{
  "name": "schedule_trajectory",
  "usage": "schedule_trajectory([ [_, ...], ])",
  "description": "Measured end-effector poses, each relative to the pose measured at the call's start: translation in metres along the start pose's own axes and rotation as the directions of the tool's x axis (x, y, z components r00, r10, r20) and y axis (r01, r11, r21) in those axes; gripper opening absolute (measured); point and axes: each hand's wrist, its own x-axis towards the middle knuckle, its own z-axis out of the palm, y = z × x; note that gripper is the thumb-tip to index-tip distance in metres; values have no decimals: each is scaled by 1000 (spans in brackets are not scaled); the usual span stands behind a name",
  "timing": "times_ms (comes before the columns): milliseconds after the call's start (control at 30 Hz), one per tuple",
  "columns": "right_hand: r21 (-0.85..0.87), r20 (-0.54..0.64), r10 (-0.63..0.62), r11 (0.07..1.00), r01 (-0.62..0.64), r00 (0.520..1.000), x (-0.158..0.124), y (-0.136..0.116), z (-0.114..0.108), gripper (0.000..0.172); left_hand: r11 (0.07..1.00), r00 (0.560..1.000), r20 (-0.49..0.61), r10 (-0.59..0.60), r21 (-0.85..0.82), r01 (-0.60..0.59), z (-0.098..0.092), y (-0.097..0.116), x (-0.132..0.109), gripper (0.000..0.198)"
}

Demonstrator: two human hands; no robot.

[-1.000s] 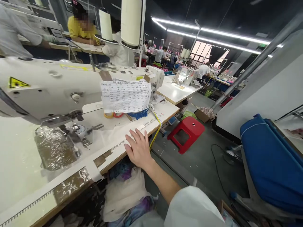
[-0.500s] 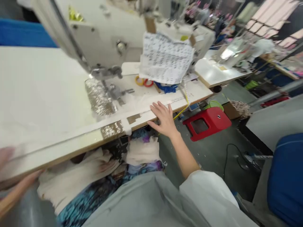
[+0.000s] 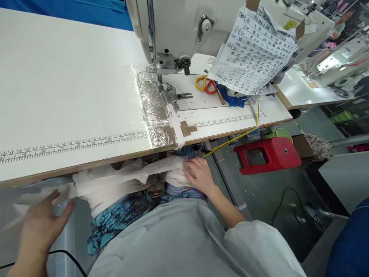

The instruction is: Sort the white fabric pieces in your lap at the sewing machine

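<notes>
A length of white fabric [image 3: 121, 181] is seen bunched below the front edge of the bench [image 3: 72, 96], over the lap of the person. The right hand [image 3: 198, 175] is laid on the right end of this fabric, fingers curled onto it just under the bench's front edge. The left hand [image 3: 40, 227] is spread wide at the fabric's left end, blurred, so a grip cannot be told. A sewing machine [image 3: 178, 27] is mounted toward the bench's back edge, with a handwritten paper sheet [image 3: 253, 50] taped to it. Scissors with yellow and red handles [image 3: 205, 84] are lain near the right end, and a yellow tape measure [image 3: 239, 135] is draped over the front right edge. A red stool [image 3: 269, 154] is stood on the floor beyond.
</notes>
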Motion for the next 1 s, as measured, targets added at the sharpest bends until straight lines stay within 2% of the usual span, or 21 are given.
schedule_trajectory([
  [100,-20,88,227,974,-226,970,-13,10,24,30,997,994,-83,-74,-29,72,16,3,-21,60],
  [167,20,89,261,965,-263,961,-13,13,35,26,991,958,-269,-102,-112,74,25,25,-31,48],
  [233,77,54,237,967,-241,970,-9,12,42,16,963,904,-422,-66,-263,-53,32,60,-40,39],
  [267,104,40,222,969,-225,974,-6,10,44,14,918,924,-383,-3,-368,-149,34,80,-44,37],
  [300,127,28,212,969,-214,977,-4,7,44,16,840,963,-252,96,-498,-214,38,101,-50,36],
  [333,148,15,210,966,-210,977,-2,3,42,18,741,970,-85,229,-631,-231,41,123,-55,38],
  [367,171,0,214,962,-211,977,-1,-2,39,20,656,936,127,329,-743,-130,45,144,-60,43],
  [400,201,-21,226,955,-218,974,-2,-7,34,22,590,851,340,401,-806,45,49,164,-66,46],
  [467,275,-70,247,936,-220,966,-5,-19,19,22,412,647,609,459,-791,452,57,200,-74,58],
  [500,304,-97,234,932,-195,967,-7,-25,9,20,286,609,646,460,-757,587,59,215,-76,59],
  [567,312,-176,143,946,-83,974,-9,-37,-12,14,37,660,616,430,-742,669,58,236,-76,56],
  [600,289,-230,83,957,-13,970,-9,-42,-22,11,-38,694,588,414,-751,659,54,242,-75,55],
  [633,261,-279,25,964,51,960,-8,-46,-31,9,-59,707,565,426,-762,645,49,245,-72,54],
  [667,251,-312,-17,963,100,950,-6,-49,-39,10,-19,683,554,476,-770,637,42,246,-69,54],
  [700,271,-308,-46,953,134,950,-3,-51,-45,15,77,622,552,556,-779,623,33,245,-65,54],
  [733,319,-262,-80,934,164,962,0,-51,-49,19,203,524,552,649,-790,579,24,241,-62,54],
  [800,461,-69,-203,862,212,977,8,-50,-54,19,420,308,558,770,-808,414,3,231,-55,52],
  [833,525,29,-276,822,220,961,11,-48,-56,17,474,248,556,793,-820,322,-9,225,-51,50],
  [867,576,103,-338,787,221,936,14,-45,-59,17,501,232,552,801,-830,246,-21,217,-47,47],
  [900,612,146,-382,759,220,913,16,-41,-63,19,512,257,544,799,-839,185,-34,207,-43,45],
  [1000,628,214,-401,755,189,891,21,-25,-89,19,599,390,558,732,-800,20,-76,168,-26,33],
])
